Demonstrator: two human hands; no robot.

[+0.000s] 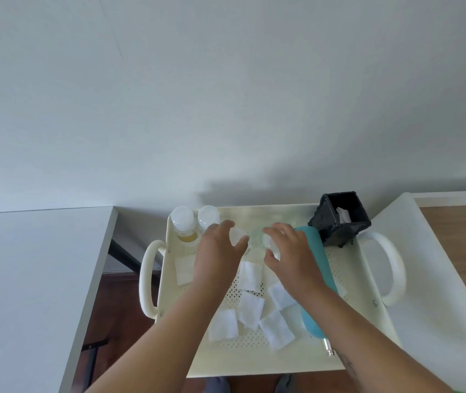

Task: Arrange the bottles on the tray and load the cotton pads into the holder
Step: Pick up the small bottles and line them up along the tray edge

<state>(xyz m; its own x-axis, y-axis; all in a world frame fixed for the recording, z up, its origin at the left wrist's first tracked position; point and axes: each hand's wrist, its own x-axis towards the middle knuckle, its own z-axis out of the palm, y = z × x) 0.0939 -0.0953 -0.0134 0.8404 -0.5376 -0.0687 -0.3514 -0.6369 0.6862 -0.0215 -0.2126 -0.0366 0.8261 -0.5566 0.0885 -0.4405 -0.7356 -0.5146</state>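
A cream perforated tray (351, 279) with two handles holds everything. Two clear bottles with white caps (182, 219) (208, 215) stand upright in its far left corner. My left hand (217, 251) grips a white-capped bottle (237, 236) and my right hand (288, 251) grips a clear bottle (260, 239) beside it, near the tray's far middle. A teal bottle (315, 259) lies on its side under my right forearm. Several square white cotton pads (250, 307) lie scattered on the tray floor. The black square holder (339, 222) sits at the far right corner with one pad inside.
A white surface (27, 279) flanks the tray on the left, and a white-edged wooden top (459, 251) on the right. A pale wall rises right behind the tray. Dark floor shows in the gap at the left.
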